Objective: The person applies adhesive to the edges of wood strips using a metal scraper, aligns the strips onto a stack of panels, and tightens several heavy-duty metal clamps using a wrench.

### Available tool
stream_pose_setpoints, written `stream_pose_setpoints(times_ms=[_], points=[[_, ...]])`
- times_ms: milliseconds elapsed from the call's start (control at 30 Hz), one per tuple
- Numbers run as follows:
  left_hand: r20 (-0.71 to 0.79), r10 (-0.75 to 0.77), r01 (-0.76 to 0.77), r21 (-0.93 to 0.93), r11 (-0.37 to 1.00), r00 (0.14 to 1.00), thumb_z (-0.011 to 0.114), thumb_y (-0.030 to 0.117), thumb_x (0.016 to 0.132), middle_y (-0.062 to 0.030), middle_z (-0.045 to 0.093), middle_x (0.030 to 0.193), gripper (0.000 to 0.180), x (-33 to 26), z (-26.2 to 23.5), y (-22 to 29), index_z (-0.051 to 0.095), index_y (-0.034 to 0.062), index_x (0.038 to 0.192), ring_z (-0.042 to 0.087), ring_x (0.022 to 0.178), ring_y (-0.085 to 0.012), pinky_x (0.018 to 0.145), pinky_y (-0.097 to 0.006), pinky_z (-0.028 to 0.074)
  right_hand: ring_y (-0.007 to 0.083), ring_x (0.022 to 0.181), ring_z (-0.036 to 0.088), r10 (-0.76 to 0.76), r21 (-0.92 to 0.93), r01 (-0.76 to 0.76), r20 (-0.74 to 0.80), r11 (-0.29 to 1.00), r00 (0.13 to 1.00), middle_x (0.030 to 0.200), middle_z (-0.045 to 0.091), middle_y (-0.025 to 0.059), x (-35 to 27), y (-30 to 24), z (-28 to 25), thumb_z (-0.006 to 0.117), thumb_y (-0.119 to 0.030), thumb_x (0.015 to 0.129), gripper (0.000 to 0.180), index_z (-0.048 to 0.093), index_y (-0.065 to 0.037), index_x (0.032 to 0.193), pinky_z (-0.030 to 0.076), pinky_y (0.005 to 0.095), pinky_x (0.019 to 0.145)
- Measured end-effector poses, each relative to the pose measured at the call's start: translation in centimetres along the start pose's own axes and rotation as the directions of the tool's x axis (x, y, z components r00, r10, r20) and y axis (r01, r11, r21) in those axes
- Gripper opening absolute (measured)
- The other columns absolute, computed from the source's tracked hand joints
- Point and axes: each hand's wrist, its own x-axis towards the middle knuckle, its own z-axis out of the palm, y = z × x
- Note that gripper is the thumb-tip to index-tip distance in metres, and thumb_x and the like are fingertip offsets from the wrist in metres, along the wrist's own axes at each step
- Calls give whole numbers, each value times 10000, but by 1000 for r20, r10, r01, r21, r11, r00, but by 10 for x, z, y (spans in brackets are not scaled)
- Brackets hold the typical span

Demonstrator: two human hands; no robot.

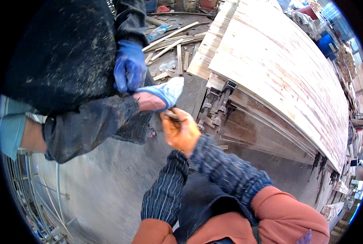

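Observation:
My right hand, in an orange glove and dark knitted sleeve, is closed in front of me with its fingers curled. A small dark grey piece shows at its fingers; its kind I cannot make out. My left arm, in a striped sleeve, reaches up to the same spot, but its hand is hidden behind the right one. Just beyond, a co-worker's hand in a white and blue glove comes very near my fingers; whether they touch is unclear. The co-worker's other hand, in a blue glove, hangs beside a dark apron.
A large pale wood panel lies on a stack at the right, with threaded metal clamps at its near corner. Wood strips litter the far floor. Metal rods stand at the lower left. Concrete floor lies between.

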Motion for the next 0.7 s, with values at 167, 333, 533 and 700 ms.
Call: stream_pose_setpoints(times_ms=[167, 333, 533, 700], points=[[-291, -55, 38, -63, 997, 955, 464, 385, 1002, -140, 624, 1193, 456, -70, -91, -41, 522, 59, 1316, 626, 1049, -306, 871, -414, 512, 169, 863, 624, -458, -125, 449, -53, 885, 888, 952, 650, 62, 126, 47, -35, 636, -224, 911, 202, 644, -79, 1052, 551, 286, 732], [-518, -98, 96, -31, 995, 850, 519, 344, 992, -139, 613, 1232, 423, -147, -140, -69, 528, 74, 1318, 611, 1098, -283, 913, -385, 487, 174, 812, 582, -566, -198, 532, -358, 823, 743, 974, 639, 41, 191, 46, -112, 671, -336, 903, 303, 648, -65, 1039, 494, 298, 702], [-540, 186, 77, 426, 901, 821, 533, 331, 990, -135, 580, 1314, 448, -160, -34, -11, 493, 97, 1370, 563, 1207, -243, 967, -354, 450, 142, 771, 567, -877, -822, 363, -303, 439, 374, 835, 653, 6, 149, -39, -244, 827, -315, 778, 346, 687, -38, 930, 466, 337, 718], [-120, 534, -274, 754, 598, 837, 623, 144, 937, -148, 551, 1342, 473, -107, 5, 11, 469, 32, 1370, 529, 1248, -259, 1029, -386, 423, 150, 782, 612, -874, -992, -68, -130, 111, 468, 796, 665, 29, 17, -23, -285, 653, -465, 862, 374, 684, -93, 863, 484, 333, 736]])
